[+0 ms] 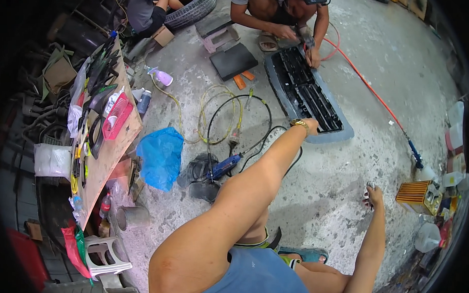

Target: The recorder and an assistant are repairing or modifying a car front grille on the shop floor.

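Observation:
My left hand (309, 127), with a gold watch at the wrist, reaches to the lower left end of a long black plastic part (320, 97), which lies on a grey padded mat (346, 135); its fingertips are mostly hidden. Lower right, my right hand (373, 196) is closed on a small metallic item that I cannot make out, held above the concrete floor. A co-worker (253, 6) squats at the part's far end, one hand (312, 58) by its edge and the other higher up with a dark tool (305, 38).
Hoses, a blue power tool (222, 167) and blue bag (160, 157) lie centre-left. A cluttered board (123, 142), white stool (104, 254) and bucket (133, 217) line the left. A yellow-striped can (412, 194) and jugs stand right. Another person (142, 15) sits by a tyre (193, 13).

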The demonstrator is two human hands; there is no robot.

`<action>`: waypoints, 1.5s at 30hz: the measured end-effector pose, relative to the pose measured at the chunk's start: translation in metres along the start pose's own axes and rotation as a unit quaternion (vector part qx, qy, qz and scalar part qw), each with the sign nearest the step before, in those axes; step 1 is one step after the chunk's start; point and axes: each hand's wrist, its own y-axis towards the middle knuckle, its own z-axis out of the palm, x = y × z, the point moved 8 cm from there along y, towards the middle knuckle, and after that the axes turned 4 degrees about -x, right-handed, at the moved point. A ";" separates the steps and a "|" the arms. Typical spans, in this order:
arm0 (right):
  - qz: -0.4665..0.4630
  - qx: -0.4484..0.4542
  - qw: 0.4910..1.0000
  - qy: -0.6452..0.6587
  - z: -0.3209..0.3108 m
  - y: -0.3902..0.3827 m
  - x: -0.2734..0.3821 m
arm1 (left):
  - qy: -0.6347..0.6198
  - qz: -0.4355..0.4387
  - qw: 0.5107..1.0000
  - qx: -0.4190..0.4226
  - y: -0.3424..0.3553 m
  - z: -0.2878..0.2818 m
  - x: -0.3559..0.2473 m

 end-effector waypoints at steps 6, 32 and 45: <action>0.000 -0.001 1.000 0.000 -0.001 0.006 -0.002 | 0.006 -0.016 1.000 -0.005 0.003 0.001 0.007; -0.008 -0.001 1.000 0.006 -0.004 0.008 -0.007 | 0.010 0.008 1.000 -0.006 -0.007 -0.009 0.000; -0.023 0.002 1.000 0.002 0.000 0.008 0.003 | 0.007 0.001 1.000 -0.015 -0.004 -0.009 0.009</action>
